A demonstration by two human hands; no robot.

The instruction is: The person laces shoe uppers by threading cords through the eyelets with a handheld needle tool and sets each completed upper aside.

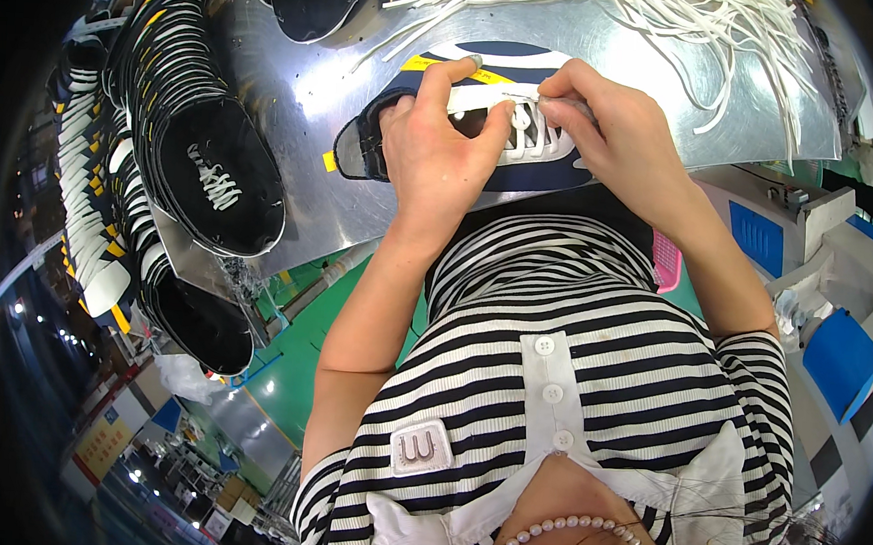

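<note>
A navy shoe upper (pixel 535 179) with white stripes and a yellow strip lies sideways on the metal table, its heel opening to the left. White shoelace (pixel 534 151) crosses its eyelet rows. My left hand (pixel 433 144) grips the upper near the opening, with some fingers inside it and the thumb beside the white tongue. My right hand (pixel 617 124) is closed over the lacing, thumb and forefinger pinching the white lace by an eyelet. The exact lace end between those fingertips is hidden.
Loose white laces (pixel 628 11) lie heaped at the table's far side. Long nested stacks of dark shoe uppers (pixel 215 172) stand at the left, some overhanging the metal table (pixel 307 192). Another dark upper (pixel 317 5) sits at the back. A pink basket (pixel 666 260) is below the table edge.
</note>
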